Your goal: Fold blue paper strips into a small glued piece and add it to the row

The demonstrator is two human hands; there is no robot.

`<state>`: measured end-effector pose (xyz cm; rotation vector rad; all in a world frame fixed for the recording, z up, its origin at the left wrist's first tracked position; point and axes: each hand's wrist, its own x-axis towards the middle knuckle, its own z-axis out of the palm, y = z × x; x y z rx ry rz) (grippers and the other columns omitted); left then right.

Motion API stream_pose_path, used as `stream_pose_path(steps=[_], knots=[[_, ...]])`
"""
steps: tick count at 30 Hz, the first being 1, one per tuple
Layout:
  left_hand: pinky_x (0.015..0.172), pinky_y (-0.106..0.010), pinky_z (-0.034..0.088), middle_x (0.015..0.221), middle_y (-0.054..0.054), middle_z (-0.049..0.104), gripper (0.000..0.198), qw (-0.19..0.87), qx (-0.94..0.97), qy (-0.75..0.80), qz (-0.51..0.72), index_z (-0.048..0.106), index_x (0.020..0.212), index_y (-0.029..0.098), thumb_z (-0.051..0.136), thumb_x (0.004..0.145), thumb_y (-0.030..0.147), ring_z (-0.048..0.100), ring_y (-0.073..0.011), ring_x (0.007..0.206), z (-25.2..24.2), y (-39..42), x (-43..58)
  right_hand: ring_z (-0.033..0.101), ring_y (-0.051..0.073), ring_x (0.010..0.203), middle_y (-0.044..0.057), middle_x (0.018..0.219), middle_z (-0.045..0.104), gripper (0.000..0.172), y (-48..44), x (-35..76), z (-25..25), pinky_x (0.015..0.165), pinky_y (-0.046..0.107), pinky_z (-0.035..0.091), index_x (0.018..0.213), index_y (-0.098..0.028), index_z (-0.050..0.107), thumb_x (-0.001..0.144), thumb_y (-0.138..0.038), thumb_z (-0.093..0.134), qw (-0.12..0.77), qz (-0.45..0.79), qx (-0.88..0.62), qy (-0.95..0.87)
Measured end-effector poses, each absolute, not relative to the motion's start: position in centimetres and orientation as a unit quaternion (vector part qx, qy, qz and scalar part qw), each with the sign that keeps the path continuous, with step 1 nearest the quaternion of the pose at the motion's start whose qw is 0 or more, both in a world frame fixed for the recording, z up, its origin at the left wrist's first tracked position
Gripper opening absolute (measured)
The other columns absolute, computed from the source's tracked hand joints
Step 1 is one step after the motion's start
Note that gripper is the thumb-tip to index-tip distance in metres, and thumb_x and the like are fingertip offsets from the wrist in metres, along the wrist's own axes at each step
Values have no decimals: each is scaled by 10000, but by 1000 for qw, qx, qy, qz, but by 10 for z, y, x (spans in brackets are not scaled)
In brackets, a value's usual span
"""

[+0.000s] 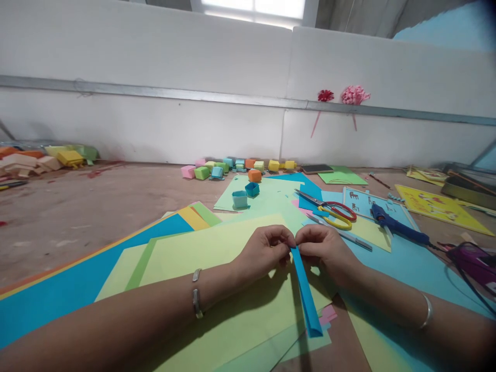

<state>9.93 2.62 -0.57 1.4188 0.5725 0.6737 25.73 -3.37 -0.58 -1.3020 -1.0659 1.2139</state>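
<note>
My left hand (267, 250) and my right hand (323, 249) meet at the centre of the view, both pinched on the far end of a folded blue paper strip (307, 297). The strip runs from the fingertips toward me and lies over light green paper sheets (217, 268). A bracelet is on each wrist. Just beyond my right hand lie scissors (333, 212) with red and yellow handles and a blue glue gun (399, 227).
Large blue, yellow and green sheets (77, 279) cover the table on the left. Several small coloured paper boxes (240, 168) stand in a row near the white wall, two blue ones (245, 195) nearer. A phone (318, 169), printed yellow sheets (437, 206) and a dark cable (470, 263) lie to the right.
</note>
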Motion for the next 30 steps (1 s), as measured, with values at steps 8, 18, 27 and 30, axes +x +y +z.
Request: stream_pose_path(steps=[8, 18, 27, 30], knots=[[505, -249, 495, 589, -6, 611, 133, 648, 641, 292, 291, 596, 685, 127, 700, 655, 203, 582, -117, 513, -6, 30, 100, 546, 111, 533, -13, 607, 617, 77, -36, 259, 3, 515, 235, 436, 738, -175, 660, 704, -199, 595, 455, 395, -567, -562], [529, -242, 475, 629, -4, 609, 377, 703, 595, 254, 296, 579, 757, 131, 844, 615, 359, 585, -115, 557, -11, 31, 100, 569, 136, 641, -17, 695, 597, 59, -38, 256, -5, 569, 248, 462, 822, -199, 563, 768, -184, 583, 460, 303, -542, -635], [497, -194, 379, 629, 31, 575, 446, 759, 484, 277, 336, 559, 759, 159, 904, 550, 349, 543, -85, 548, -17, 36, 103, 575, 136, 700, 30, 812, 654, 131, -37, 261, -10, 620, 254, 463, 878, -196, 629, 859, -141, 513, 422, 146, -492, -748], [488, -190, 375, 626, 24, 585, 429, 756, 480, 288, 338, 562, 741, 153, 900, 544, 328, 539, -82, 533, -16, 36, 103, 587, 141, 706, 29, 796, 664, 93, -36, 262, -11, 639, 261, 475, 847, -202, 645, 864, -166, 561, 420, 116, -489, -755]])
